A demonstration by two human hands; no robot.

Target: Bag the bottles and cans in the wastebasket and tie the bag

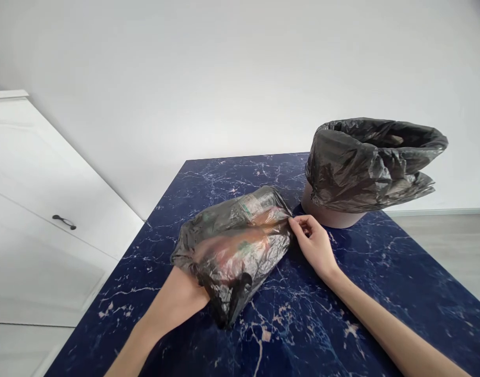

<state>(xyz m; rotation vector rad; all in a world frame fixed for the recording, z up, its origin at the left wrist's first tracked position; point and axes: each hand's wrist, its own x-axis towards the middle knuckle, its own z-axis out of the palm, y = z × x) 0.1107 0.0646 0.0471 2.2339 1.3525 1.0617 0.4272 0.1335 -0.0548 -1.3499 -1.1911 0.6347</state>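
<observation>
A thin black plastic bag [240, 246] lies on its side over the blue tabletop. My left hand [187, 285] is pushed into it through the end nearest me, so only the wrist and the base of the hand show bare. Through the film I make out blurred skin tones and some pale, green and reddish contents, too smeared to name; how the left fingers are set is hidden. At the bag's far right corner, my right hand [308, 238] pinches the plastic between thumb and forefinger, its other fingers curled.
Behind my right hand stands a pale pinkish bin [339, 217], lined with a black bag [342, 167] folded over its rim. The blue marbled table [145, 293] reaches the white wall. A white cabinet [35, 173] with a dark handle [64, 222] is at left.
</observation>
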